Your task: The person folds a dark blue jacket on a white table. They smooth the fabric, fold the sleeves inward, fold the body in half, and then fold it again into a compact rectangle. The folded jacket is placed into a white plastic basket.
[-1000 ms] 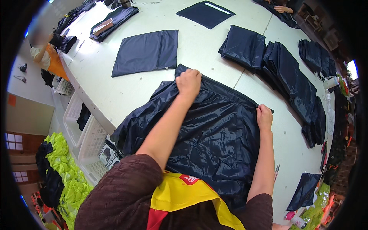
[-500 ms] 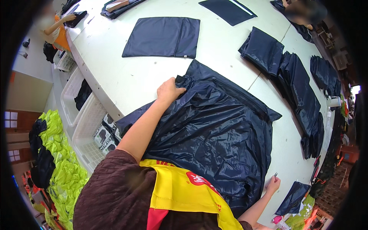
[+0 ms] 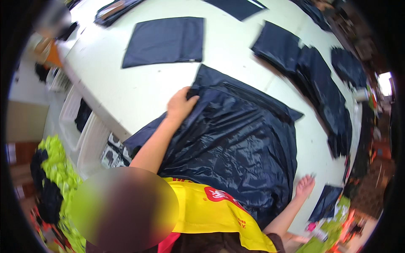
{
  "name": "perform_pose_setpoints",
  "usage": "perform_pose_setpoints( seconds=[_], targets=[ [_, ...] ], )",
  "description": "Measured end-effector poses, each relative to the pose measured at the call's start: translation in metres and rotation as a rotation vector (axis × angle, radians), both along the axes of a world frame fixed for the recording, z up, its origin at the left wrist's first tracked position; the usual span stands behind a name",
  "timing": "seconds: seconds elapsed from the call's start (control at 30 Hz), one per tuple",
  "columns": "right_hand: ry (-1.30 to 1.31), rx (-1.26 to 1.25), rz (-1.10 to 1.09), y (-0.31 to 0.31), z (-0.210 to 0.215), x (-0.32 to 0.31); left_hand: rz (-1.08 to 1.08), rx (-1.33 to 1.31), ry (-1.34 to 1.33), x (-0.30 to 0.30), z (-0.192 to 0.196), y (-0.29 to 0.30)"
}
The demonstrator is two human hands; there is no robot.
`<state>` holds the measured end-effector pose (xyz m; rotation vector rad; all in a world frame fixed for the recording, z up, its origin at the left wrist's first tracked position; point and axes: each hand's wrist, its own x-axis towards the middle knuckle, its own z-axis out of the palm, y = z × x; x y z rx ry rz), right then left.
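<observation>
Material: glossy dark navy sheet (image 3: 236,143), thin and plastic-like, crinkled all over with fine creases that catch the light.
Long axis: runs from the near edge by the person's body up and away toward the far right, where a corner sticks out at the sheet's upper right.
Far end: a straight folded band crosses the top, from the left hand to that right corner.
Position: spread flat on the pale surface (image 3: 126,90), covering its near middle; the near left corner hangs over the surface edge.
Left hand (image 3: 180,104): rests on the upper left corner of the sheet, fingers curled over the edge and pinching the material.
Right hand (image 3: 304,186): lies on the bare surface just beside the sheet's lower right edge, fingers spread open, holding nothing.
Flat piece (image 3: 166,41): a matt dark navy rectangle lying flat beyond the sheet, apart from it.
Folded stacks (image 3: 312,71): dark navy pieces overlapped in a row along the right side of the surface, blurred.
Small piece (image 3: 325,202): dark navy, near the right hand at the surface's lower right.
White crates (image 3: 86,135): stand beside the surface on the left, below its edge.
Yellow-green heap (image 3: 57,168): bright fabric on the floor at lower left.
</observation>
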<state>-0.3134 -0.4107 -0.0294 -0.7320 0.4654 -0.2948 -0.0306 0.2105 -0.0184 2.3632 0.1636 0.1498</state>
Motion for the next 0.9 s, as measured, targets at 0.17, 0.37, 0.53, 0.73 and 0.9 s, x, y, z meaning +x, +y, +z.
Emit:
perform_pose_setpoints(
  seconds=[0.17,0.37,0.53,0.73,0.9],
  targets=[
    [0.768,-1.043,-0.11,0.076,0.038,0.066,-0.213,-0.052,0.469,-0.007,0.058,0.037],
    [0.625,-1.294,0.082,0.099,0.01,0.063,-0.36,-0.063,0.635,-0.054,0.049,0.095],
    [0.768,-1.672,0.254,0.168,0.051,0.065,-0.265,0.114,0.469,-0.097,0.05,0.067],
    [0.721,-1.698,0.418,0.186,0.039,0.044,-0.264,-0.331,0.546,-0.123,0.039,0.064],
    [0.433,-0.726,0.229,0.19,0.118,-0.039,-0.171,-0.736,0.519,-0.194,0.098,0.1]
  ],
)
